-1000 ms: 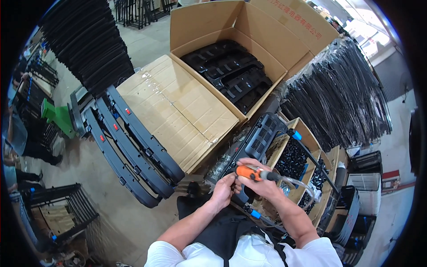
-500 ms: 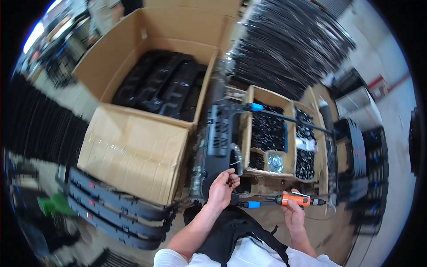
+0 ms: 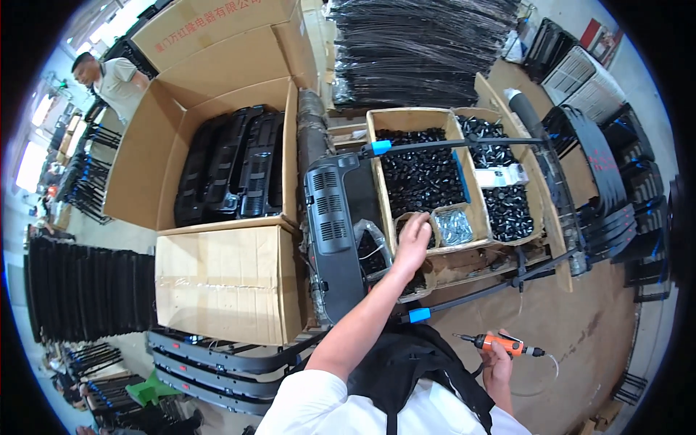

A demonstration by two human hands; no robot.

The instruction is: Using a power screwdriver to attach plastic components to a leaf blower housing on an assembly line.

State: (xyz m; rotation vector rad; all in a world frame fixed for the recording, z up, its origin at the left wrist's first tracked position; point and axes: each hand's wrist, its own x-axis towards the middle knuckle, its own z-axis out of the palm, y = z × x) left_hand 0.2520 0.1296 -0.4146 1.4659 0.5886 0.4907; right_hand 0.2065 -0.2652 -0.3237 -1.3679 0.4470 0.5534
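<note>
My left hand (image 3: 414, 238) reaches into a small cardboard compartment at the near left of the parts box (image 3: 373, 174). Its fingertips are down among small dark pieces and mostly hidden. Beside it, a neighbouring compartment holds silvery screws (image 3: 454, 226). In my right hand (image 3: 497, 366) is an orange power screwdriver (image 3: 505, 344), its bit pointing left, with a thin clear hose trailing from the back end. A black plastic frame lies around the box; its vented panel (image 3: 337, 239) is on the left, and its two thin bars (image 3: 471, 299) carry blue end pieces (image 3: 420, 315).
Larger compartments hold black plastic pieces (image 3: 420, 170). Behind left stands an open carton (image 3: 130, 167) of black panels, with a closed carton (image 3: 217, 283) nearer. Wrapped black strips (image 3: 420, 51) are stacked at the back. Stacked frames (image 3: 594, 159) stand right; a person (image 3: 116, 83) is far left.
My left hand has gone from beside the vented panel, fingers curled, forward and right into the small compartment. The screwdriver has moved back from the near bar. The whole view has shifted.
</note>
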